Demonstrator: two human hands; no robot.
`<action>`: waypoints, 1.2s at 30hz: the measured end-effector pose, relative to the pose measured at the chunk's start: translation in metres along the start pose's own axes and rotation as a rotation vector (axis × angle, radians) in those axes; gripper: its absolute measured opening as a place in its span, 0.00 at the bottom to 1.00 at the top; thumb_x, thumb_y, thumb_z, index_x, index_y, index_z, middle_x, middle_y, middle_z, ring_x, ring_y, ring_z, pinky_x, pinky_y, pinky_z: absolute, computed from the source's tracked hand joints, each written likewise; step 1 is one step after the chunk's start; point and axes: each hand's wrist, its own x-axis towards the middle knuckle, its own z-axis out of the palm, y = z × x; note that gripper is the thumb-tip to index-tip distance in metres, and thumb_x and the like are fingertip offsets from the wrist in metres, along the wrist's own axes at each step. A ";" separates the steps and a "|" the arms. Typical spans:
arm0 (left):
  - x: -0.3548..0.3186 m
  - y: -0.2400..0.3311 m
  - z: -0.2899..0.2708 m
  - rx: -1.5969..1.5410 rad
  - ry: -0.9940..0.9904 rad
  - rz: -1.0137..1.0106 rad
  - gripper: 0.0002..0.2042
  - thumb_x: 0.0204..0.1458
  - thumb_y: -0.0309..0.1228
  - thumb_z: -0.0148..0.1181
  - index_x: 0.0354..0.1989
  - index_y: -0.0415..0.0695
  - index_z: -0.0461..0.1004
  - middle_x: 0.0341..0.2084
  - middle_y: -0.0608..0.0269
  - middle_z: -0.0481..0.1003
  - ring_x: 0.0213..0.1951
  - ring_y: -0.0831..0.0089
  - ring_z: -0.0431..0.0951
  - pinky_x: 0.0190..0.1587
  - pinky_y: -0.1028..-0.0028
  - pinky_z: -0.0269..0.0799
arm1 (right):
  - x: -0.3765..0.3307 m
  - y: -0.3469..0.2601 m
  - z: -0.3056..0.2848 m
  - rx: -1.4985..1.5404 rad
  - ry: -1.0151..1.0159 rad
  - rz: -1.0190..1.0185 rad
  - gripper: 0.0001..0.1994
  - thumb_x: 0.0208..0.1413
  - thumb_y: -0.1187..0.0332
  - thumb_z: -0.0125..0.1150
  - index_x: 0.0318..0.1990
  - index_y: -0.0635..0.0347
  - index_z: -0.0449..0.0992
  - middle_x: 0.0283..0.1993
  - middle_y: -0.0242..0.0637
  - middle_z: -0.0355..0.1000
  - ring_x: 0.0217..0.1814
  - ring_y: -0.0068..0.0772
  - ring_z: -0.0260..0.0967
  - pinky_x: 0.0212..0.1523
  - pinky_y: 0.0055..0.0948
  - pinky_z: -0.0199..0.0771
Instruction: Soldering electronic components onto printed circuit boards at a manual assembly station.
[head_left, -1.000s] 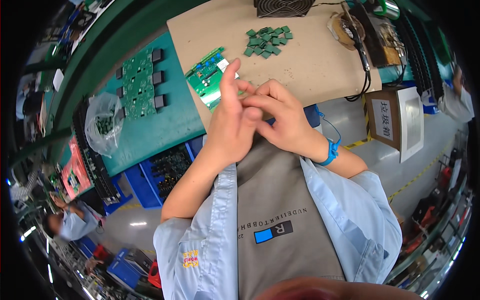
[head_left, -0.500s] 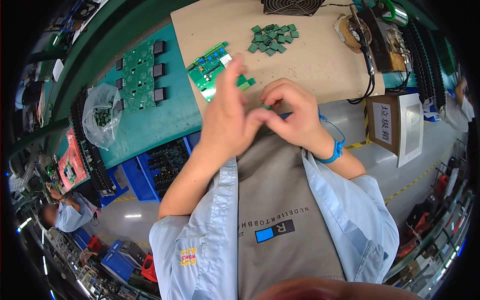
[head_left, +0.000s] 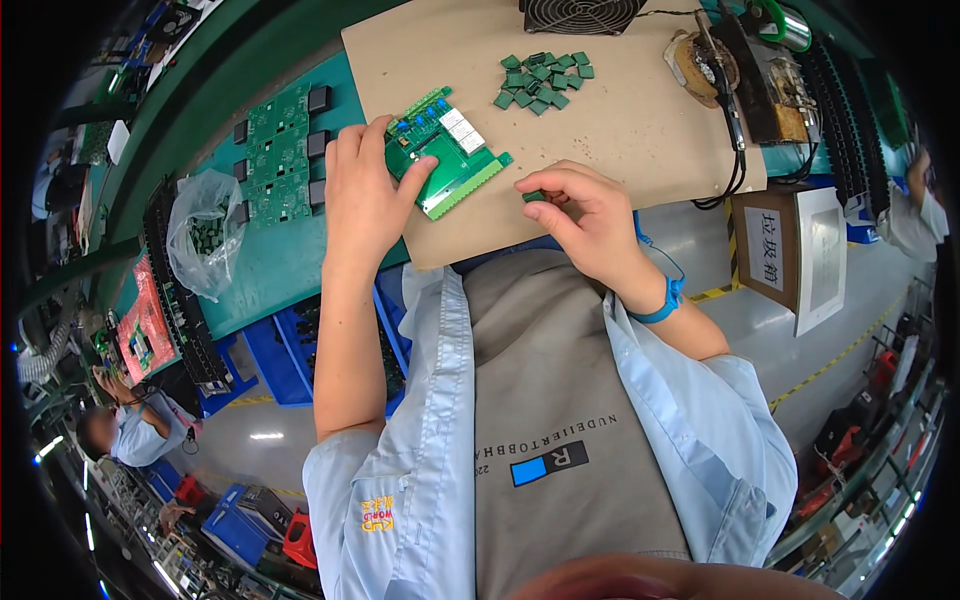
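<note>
A green circuit board [head_left: 447,160] with white relay blocks, blue parts and green terminal strips lies on the brown work mat. My left hand [head_left: 368,190] grips its left side, thumb across the top and fingers along the far left edge. Just right of the board, my right hand [head_left: 588,218] pinches a small green circuit board piece [head_left: 535,196] between thumb and fingers; most of that piece is covered. Beyond my right hand is a loose pile of small green square boards [head_left: 543,80].
A black fan [head_left: 582,14] stands at the far edge. On the right are a soldering iron [head_left: 735,115] with cables and a solder spool [head_left: 785,25]. Larger green boards [head_left: 278,155] and a clear plastic bag [head_left: 204,230] lie left. A cardboard box [head_left: 768,240] stands beside the bench.
My left hand has moved left, away from my right hand, and taken hold of the circuit board. The board is slightly turned. My right hand still pinches the small piece.
</note>
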 end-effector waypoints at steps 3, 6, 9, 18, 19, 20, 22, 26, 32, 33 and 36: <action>0.002 0.005 -0.002 0.032 -0.002 -0.006 0.30 0.51 0.33 0.72 0.63 0.38 0.70 0.53 0.52 0.70 0.50 0.56 0.74 0.51 0.65 0.73 | 0.000 -0.001 -0.001 -0.032 -0.015 0.004 0.12 0.51 0.83 0.66 0.44 0.63 0.83 0.38 0.32 0.78 0.30 0.22 0.67 0.34 0.19 0.69; 0.004 0.030 -0.020 -0.291 -0.006 -0.201 0.30 0.49 0.28 0.72 0.62 0.38 0.70 0.53 0.53 0.69 0.49 0.61 0.76 0.50 0.69 0.75 | 0.000 -0.002 -0.002 -0.060 -0.052 0.035 0.11 0.53 0.83 0.66 0.44 0.64 0.83 0.39 0.33 0.78 0.33 0.23 0.67 0.36 0.20 0.69; 0.006 0.036 -0.021 -0.488 0.018 -0.236 0.30 0.48 0.24 0.72 0.62 0.38 0.70 0.53 0.54 0.68 0.49 0.63 0.77 0.50 0.71 0.76 | 0.002 -0.002 0.000 -0.048 -0.055 0.039 0.11 0.53 0.83 0.65 0.44 0.64 0.83 0.39 0.33 0.77 0.33 0.24 0.67 0.36 0.20 0.68; -0.002 0.044 -0.005 -1.191 0.019 -0.220 0.36 0.42 0.15 0.71 0.64 0.38 0.65 0.56 0.55 0.66 0.50 0.65 0.77 0.54 0.70 0.77 | 0.021 0.006 0.002 0.015 0.030 -0.083 0.11 0.53 0.83 0.64 0.43 0.63 0.83 0.38 0.33 0.78 0.30 0.24 0.67 0.32 0.20 0.68; -0.005 0.045 -0.003 -1.199 0.023 -0.216 0.39 0.40 0.16 0.72 0.65 0.38 0.63 0.57 0.55 0.65 0.50 0.65 0.77 0.54 0.71 0.77 | 0.014 0.005 0.001 0.015 0.005 -0.040 0.11 0.53 0.84 0.63 0.43 0.64 0.82 0.38 0.34 0.78 0.31 0.24 0.67 0.33 0.20 0.68; -0.007 0.043 0.001 -1.189 0.026 -0.181 0.39 0.40 0.16 0.72 0.65 0.38 0.63 0.57 0.55 0.65 0.50 0.65 0.77 0.54 0.71 0.77 | 0.012 0.005 -0.001 0.018 -0.012 -0.011 0.11 0.54 0.84 0.62 0.43 0.64 0.82 0.39 0.34 0.78 0.32 0.23 0.68 0.34 0.20 0.68; -0.009 0.040 0.007 -1.361 0.030 -0.137 0.45 0.36 0.18 0.77 0.67 0.39 0.60 0.62 0.52 0.63 0.50 0.64 0.76 0.54 0.69 0.77 | 0.021 0.004 -0.004 0.021 -0.046 0.022 0.11 0.54 0.86 0.60 0.43 0.65 0.81 0.41 0.35 0.77 0.34 0.23 0.69 0.35 0.20 0.69; -0.009 0.044 0.002 -1.417 -0.077 -0.129 0.62 0.27 0.29 0.87 0.74 0.41 0.49 0.68 0.47 0.58 0.56 0.57 0.73 0.56 0.65 0.75 | 0.022 0.004 -0.006 0.045 -0.034 0.057 0.10 0.55 0.86 0.60 0.42 0.65 0.81 0.41 0.35 0.77 0.34 0.23 0.69 0.36 0.19 0.69; -0.018 0.063 0.018 -0.940 0.065 -0.025 0.73 0.23 0.43 0.89 0.77 0.40 0.39 0.72 0.42 0.51 0.63 0.48 0.67 0.61 0.57 0.70 | 0.019 0.003 -0.004 0.060 -0.024 0.067 0.10 0.55 0.86 0.60 0.42 0.66 0.81 0.41 0.35 0.76 0.33 0.23 0.69 0.35 0.19 0.69; -0.017 0.063 0.020 -0.934 0.069 -0.015 0.73 0.23 0.43 0.89 0.77 0.40 0.39 0.72 0.42 0.51 0.63 0.48 0.67 0.61 0.57 0.70 | 0.020 0.003 -0.004 0.063 -0.021 0.056 0.10 0.55 0.86 0.60 0.42 0.66 0.81 0.41 0.35 0.76 0.33 0.23 0.69 0.35 0.19 0.69; -0.015 0.062 0.023 -0.730 0.137 -0.001 0.73 0.25 0.46 0.88 0.77 0.37 0.38 0.72 0.39 0.50 0.66 0.45 0.64 0.65 0.54 0.66 | 0.021 0.002 -0.004 0.081 -0.017 0.073 0.11 0.55 0.86 0.59 0.43 0.66 0.81 0.40 0.35 0.77 0.32 0.22 0.69 0.34 0.19 0.69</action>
